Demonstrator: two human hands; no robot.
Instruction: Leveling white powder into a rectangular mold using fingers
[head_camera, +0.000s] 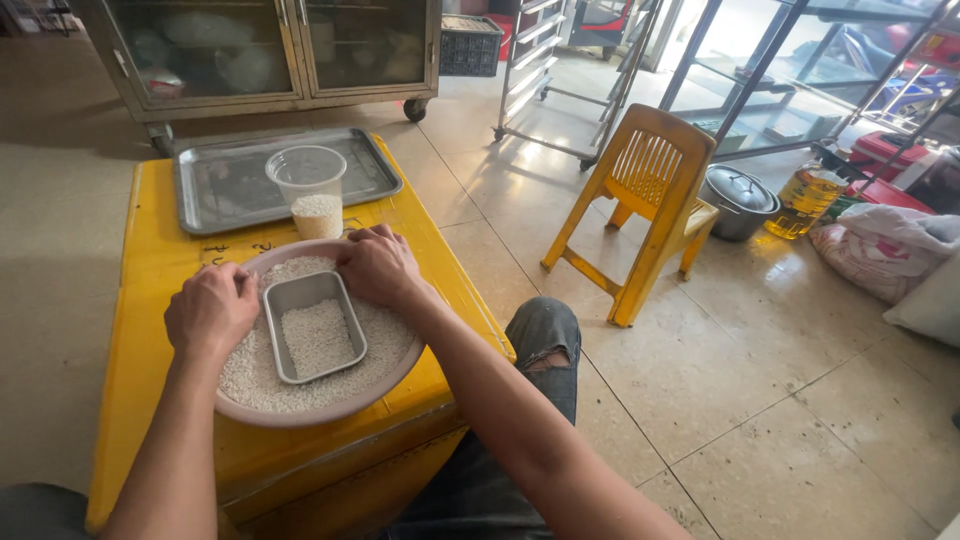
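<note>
Beyond the near edge of the yellow table (150, 280), which fills the lower left of my view, I see open tiled floor (780, 400) running right to a tilted yellow plastic chair (650, 200); the table's right edge drops off just beside my knee in dark jeans (545, 340), so free room lies on that side; at the far end a flat metal tray (220, 190) reaches almost to both table edges; nearer me a wide pinkish bowl (330, 410) of white rice sits with its rim close to the table's front edge; a clear plastic cup (310, 190), partly filled with rice, stands at the tray's near edge, just behind the bowl; a small rectangular metal tin (310, 325) with rice in it lies in the bowl; my left hand (212, 312) rests curled on the bowl's left rim, beside the tin; my right hand (378, 265) is curled at the tin's far right corner; whether either hand actually grips anything I cannot tell.
</note>
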